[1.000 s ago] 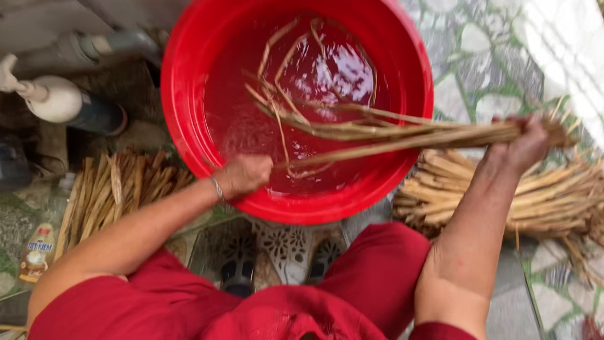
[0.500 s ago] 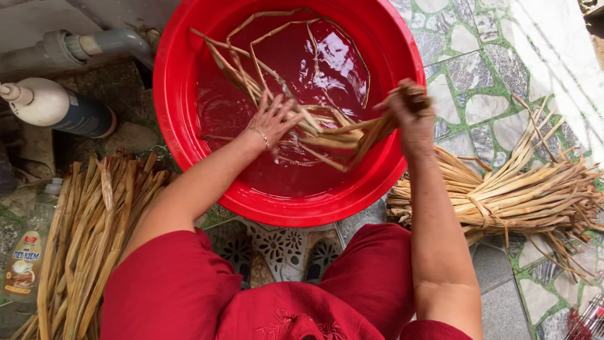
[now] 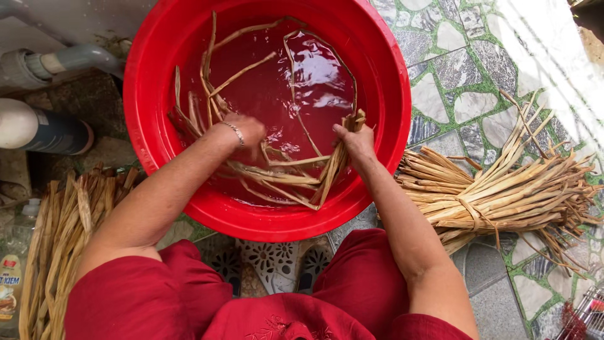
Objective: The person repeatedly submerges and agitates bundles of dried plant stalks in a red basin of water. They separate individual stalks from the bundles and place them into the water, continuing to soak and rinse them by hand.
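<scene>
A big red plastic basin (image 3: 390, 82) holds water and several long dried plant strips (image 3: 277, 176) bent round inside it. My left hand (image 3: 248, 135), with a thin bracelet on the wrist, presses down on the strips in the water at the basin's middle. My right hand (image 3: 355, 143) grips the bent ends of the same strips near the basin's right inner wall. Both forearms reach in from below, over my red-clad knees.
A tied bundle of dried strips (image 3: 497, 195) lies on the stone paving right of the basin. Loose strips (image 3: 63, 233) are piled at the left. A grey pipe (image 3: 69, 60), a white-and-dark container (image 3: 38, 129) and a small bottle (image 3: 9, 283) sit at the left edge.
The strips, earlier held stretched across the basin's rim, have been pushed down and bent into the water. Both hands moved inward and lower inside the basin. The camera has drawn closer.
</scene>
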